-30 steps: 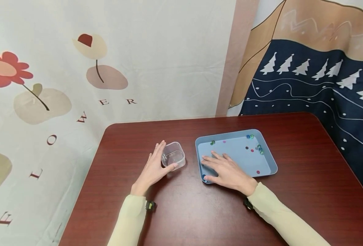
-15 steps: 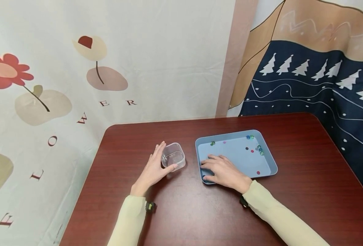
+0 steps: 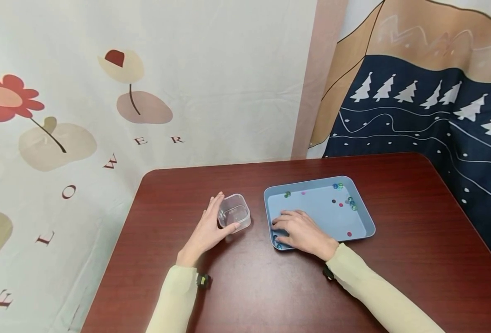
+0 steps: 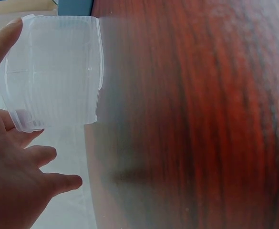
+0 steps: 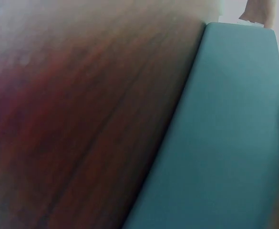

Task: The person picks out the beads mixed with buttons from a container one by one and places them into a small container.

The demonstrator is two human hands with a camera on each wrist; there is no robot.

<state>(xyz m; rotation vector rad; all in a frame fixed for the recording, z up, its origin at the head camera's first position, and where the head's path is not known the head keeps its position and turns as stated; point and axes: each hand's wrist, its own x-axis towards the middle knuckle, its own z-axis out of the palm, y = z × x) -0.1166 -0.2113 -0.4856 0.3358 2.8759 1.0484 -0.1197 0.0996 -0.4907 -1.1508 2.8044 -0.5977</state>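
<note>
My left hand [image 3: 205, 229] holds a small clear plastic container [image 3: 239, 214] standing on the table. The thumb lies on its near side and the fingers on its left side; in the left wrist view the container [image 4: 58, 71] looks see-through, with the lower fingers spread away from it. My right hand [image 3: 303, 233] is inside a shallow blue tray [image 3: 364, 217], fingers bent down at its left end. Blue glass marbles [image 3: 279, 246] lie by the right thumb. What lies under the right palm is hidden, and the right wrist view shows mostly the tray's outer wall [image 5: 215, 129].
More glass marbles [image 3: 351, 203] rest along the tray's right side, with others [image 3: 287, 194] near the back left. Small red, pink and dark round pieces [image 3: 349, 234] are scattered in the tray. A brown wooden table [image 3: 245, 296] meets a patterned cloth [image 3: 229, 92] behind.
My right hand has shifted slightly left and its fingers have drawn in from a wider spread, near the tray's left corner. The left hand and the container have stayed put.
</note>
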